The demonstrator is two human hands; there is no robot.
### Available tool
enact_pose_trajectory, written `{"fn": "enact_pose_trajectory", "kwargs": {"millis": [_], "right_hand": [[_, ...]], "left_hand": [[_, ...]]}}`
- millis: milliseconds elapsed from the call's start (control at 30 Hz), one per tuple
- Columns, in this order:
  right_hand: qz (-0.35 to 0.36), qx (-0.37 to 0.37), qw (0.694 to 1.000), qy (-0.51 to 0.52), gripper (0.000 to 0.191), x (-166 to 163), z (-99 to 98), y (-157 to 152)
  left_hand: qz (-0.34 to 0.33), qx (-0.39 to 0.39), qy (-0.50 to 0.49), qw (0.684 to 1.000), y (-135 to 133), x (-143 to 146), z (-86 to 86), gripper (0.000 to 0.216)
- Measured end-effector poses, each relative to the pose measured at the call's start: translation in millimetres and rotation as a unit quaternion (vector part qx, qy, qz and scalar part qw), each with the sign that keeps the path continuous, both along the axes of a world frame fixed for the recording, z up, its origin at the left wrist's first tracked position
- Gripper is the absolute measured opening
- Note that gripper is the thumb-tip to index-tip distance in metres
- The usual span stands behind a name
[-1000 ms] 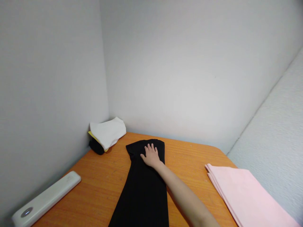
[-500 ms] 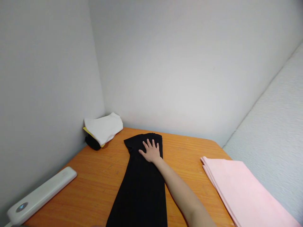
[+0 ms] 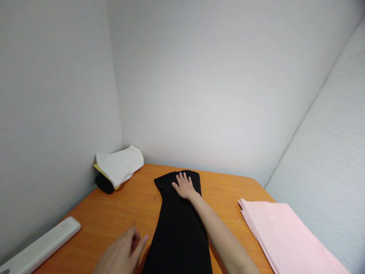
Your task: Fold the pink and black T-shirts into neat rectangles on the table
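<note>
A long folded black garment [image 3: 178, 228] lies down the middle of the orange table [image 3: 119, 207]. My right hand [image 3: 184, 186] rests flat on its far end, fingers spread and holding nothing. At the bottom of the view my left hand [image 3: 122, 255] hovers blurred beside the garment's left edge. Its fingers are stretched out together and I see nothing in them.
A small pile of folded white, yellow and black cloth [image 3: 118, 167] sits in the far left corner. Folded pink cloth [image 3: 285, 236] lies at the right edge of the table. A long white device [image 3: 40, 245] lies at the near left. Grey walls close in on three sides.
My left hand has come into view at the bottom, next to the black garment. My right hand has stayed flat on the garment's far end while the camera shifted a little.
</note>
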State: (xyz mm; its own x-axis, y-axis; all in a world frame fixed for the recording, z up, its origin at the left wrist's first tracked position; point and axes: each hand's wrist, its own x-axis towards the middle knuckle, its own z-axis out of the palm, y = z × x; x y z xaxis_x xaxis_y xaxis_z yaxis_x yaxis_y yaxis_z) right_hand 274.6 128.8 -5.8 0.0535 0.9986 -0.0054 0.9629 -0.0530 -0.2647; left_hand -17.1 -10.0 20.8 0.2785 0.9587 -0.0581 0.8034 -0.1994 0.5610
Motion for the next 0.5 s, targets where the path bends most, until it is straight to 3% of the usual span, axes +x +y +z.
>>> {"fn": "enact_pose_trajectory", "kwargs": {"millis": [100,233,333,500], "right_hand": [[-0.009,0.019,1.000,0.000,0.063,-16.4,-3.4,11.3],[-0.006,0.035,0.999,-0.004,0.063,-30.8,-17.1,11.1],[-0.009,0.049,0.999,-0.008,0.063,-33.4,-24.9,6.6],[-0.018,0.074,0.997,0.008,0.064,-33.6,-30.8,6.0]], "left_hand": [[0.007,0.029,0.033,0.999,74.8,21.6,14.3,0.039],[0.039,0.045,0.055,0.997,161.2,51.9,9.9,0.037],[0.054,0.053,0.074,0.994,196.4,69.8,-2.9,0.035],[0.058,0.080,0.095,0.991,227.0,89.6,-25.1,0.041]]}}
